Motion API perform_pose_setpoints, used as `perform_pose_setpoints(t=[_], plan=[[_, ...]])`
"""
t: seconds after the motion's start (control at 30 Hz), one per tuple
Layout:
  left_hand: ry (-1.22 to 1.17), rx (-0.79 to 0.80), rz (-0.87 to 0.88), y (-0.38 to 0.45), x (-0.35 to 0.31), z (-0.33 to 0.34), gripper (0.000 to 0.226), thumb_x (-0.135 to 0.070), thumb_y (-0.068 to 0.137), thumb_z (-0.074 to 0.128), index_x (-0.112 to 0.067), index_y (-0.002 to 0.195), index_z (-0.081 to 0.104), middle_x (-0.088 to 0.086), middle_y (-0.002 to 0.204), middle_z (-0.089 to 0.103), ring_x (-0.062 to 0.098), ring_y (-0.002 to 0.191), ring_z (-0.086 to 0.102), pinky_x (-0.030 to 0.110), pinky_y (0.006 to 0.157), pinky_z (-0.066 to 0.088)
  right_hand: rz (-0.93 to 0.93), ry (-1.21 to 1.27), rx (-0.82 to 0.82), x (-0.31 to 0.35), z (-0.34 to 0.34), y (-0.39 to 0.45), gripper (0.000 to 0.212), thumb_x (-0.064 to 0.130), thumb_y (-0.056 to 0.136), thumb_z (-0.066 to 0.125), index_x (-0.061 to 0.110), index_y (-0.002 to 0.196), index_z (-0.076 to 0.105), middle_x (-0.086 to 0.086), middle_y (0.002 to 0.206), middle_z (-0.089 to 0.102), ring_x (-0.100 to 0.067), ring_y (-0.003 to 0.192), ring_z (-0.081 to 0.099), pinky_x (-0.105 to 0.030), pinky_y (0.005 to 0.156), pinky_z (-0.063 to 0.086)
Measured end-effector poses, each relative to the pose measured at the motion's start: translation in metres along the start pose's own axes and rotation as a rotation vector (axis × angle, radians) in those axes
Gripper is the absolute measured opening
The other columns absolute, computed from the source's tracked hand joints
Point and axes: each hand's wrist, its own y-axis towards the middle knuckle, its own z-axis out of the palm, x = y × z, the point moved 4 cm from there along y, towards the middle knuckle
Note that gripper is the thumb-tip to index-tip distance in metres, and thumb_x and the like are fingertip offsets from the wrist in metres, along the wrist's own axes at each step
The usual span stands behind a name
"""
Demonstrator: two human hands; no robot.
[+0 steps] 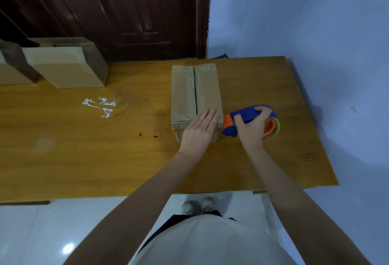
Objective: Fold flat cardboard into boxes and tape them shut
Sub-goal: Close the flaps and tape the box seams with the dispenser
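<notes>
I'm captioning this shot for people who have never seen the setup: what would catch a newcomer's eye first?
The blue and orange tape dispenser, gripped by the right hand beside the near right corner of the cardboard box on the wooden table. Next, the left hand lying flat on the box's near end, by its centre seam. Then the white smears on the tabletop to the left.

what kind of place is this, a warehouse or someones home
Probably a room in a home or small workshop, not a warehouse: a plain wooden table set against a painted wall, a dark panelled door behind it, and glossy floor tiles.
</notes>
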Motion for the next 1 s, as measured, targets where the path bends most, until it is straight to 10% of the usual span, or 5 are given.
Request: perform_pose_setpoints(t=[0.4, 0.7, 1.0], plan=[[0.044, 0.053, -0.080, 0.018, 0.004, -0.011, 0.037, -0.019, 0.069, 0.075, -0.013, 0.103, 0.063, 0.007, 0.101, 0.059, 0.026, 0.093, 0.057, 0.034, 0.079, 0.046, 0.224, -0.307, 0.225, -0.004, -0.013, 0.011, 0.047, 0.022, 0.088, 0.063, 0.007, 0.113, 0.027, 0.000, 0.071, 0.045, -0.019, 0.061, 0.049, -0.030, 0.051, 0.036], [-0.262, -0.047, 0.057, -0.002, -0.050, -0.025, 0.020, -0.016, 0.079, 0.065, -0.006, 0.095, 0.058, 0.007, 0.094, 0.055, 0.020, 0.083, 0.054, 0.026, 0.060, 0.048, 0.654, -0.001, 0.070, -0.010, -0.043, 0.016, 0.062, 0.033, 0.088, 0.061, 0.005, 0.132, 0.026, -0.013, 0.112, 0.044, -0.026, 0.097, 0.047, -0.037, 0.083, 0.040], [-1.109, 0.445, -0.592, 0.002, -0.083, 0.044, 0.054, -0.047, 0.074, 0.071, -0.011, 0.111, 0.055, 0.006, 0.102, 0.064, 0.023, 0.095, 0.061, 0.042, 0.087, 0.049, 0.868, 0.180, 0.052, -0.028, -0.043, 0.007, 0.049, 0.028, 0.087, 0.056, 0.001, 0.128, 0.046, -0.017, 0.102, 0.059, -0.025, 0.074, 0.058, -0.035, 0.069, 0.054]])
